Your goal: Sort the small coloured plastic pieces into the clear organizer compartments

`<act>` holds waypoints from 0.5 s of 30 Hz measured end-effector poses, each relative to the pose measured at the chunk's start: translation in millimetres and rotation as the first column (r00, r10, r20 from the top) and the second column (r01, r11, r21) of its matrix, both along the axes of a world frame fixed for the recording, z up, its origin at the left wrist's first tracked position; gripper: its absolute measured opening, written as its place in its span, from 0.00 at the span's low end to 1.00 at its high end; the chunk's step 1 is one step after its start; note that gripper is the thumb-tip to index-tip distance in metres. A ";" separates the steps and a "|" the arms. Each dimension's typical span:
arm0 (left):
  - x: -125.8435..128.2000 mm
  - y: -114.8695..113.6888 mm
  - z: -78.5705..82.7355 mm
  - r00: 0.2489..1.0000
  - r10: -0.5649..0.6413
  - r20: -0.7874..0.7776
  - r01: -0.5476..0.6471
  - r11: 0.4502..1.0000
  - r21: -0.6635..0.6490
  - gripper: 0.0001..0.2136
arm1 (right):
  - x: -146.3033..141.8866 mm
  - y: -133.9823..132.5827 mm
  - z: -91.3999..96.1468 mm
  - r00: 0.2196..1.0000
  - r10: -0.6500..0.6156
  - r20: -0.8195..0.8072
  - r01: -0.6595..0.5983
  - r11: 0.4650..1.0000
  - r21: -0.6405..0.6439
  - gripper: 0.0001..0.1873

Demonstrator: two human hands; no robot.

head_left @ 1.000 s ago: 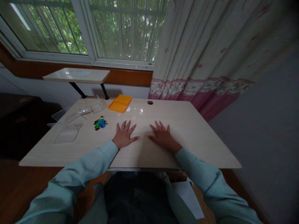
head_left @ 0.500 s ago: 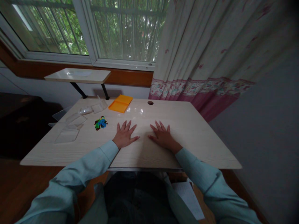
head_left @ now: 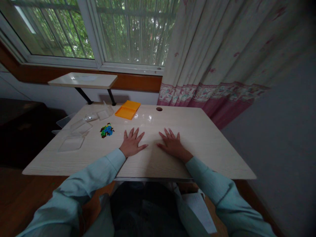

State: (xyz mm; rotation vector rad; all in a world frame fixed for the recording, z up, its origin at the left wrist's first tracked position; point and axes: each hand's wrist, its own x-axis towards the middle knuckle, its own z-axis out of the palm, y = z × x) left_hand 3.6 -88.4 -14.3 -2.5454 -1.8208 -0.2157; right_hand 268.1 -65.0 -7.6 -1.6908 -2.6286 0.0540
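Observation:
My left hand point(head_left: 131, 144) lies flat on the pale wood-grain table point(head_left: 207, 141), palm down with its fingers spread. To its right, my right hand point(head_left: 172, 144) rests the same way, fingers apart and nothing under them that I can see. A small heap of blue, green, yellow and dark brown pieces point(head_left: 107, 130) sits left of my left hand, apart from it; the single pieces are too small to name. Beyond that hand lies an orange open case point(head_left: 127, 110), flat on the table.
Several clear plastic boxes and lids point(head_left: 71, 144) lie along the table's left side. A raised shelf point(head_left: 84, 80) on black legs stands at the back left. A round hole point(head_left: 159, 109) is near the back edge. The curtain point(head_left: 204, 89) hangs behind the table.

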 end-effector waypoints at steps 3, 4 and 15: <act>-0.2 -0.2 -0.4 1.000 -0.004 0.001 0.004 1.000 0.013 0.37 | 0.4 0.1 -0.6 1.000 0.001 -0.006 -0.001 1.000 0.005 0.44; -0.3 -0.1 -0.4 1.000 -0.004 0.002 0.004 1.000 0.016 0.37 | 0.6 0.2 -1.0 1.000 0.003 -0.012 -0.003 1.000 0.007 0.44; 0.1 0.7 0.6 1.000 -0.003 0.014 0.003 1.000 -0.007 0.36 | 2.1 1.7 -4.8 0.999 0.003 -0.039 -0.003 1.000 0.002 0.44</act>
